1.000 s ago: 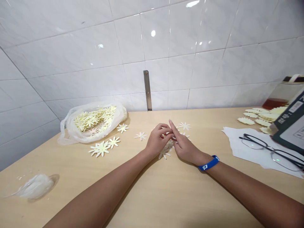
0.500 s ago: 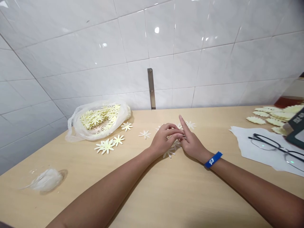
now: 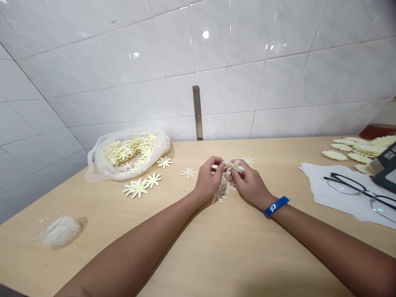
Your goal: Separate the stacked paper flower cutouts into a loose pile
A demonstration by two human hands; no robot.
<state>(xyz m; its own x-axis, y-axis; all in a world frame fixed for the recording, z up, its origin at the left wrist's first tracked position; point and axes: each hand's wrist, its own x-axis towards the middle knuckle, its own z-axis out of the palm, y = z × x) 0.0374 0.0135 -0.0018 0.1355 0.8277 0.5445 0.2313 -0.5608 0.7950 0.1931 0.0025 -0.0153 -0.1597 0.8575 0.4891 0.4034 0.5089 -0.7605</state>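
Observation:
My left hand (image 3: 209, 179) and my right hand (image 3: 249, 183) meet over the middle of the wooden table (image 3: 216, 247). Both pinch one pale yellow paper flower (image 3: 234, 166), held just above the tabletop between the fingertips. Under the hands lie a few more paper flowers (image 3: 220, 194). A blue wristband (image 3: 276, 205) sits on my right wrist. Loose flowers (image 3: 188, 172) lie on the table to the left of my hands.
A clear plastic bag (image 3: 128, 154) full of paper flowers lies at the back left, with several flowers (image 3: 140, 186) spilled before it. A crumpled clear wrapper (image 3: 58, 231) is near left. Glasses (image 3: 355, 189) on white paper (image 3: 334, 194), fringed paper pieces (image 3: 349, 150) and a dark box (image 3: 386, 165) are right.
My right index finger was stretched out; it has now curled in, and both hands have lifted a paper flower up between their fingertips.

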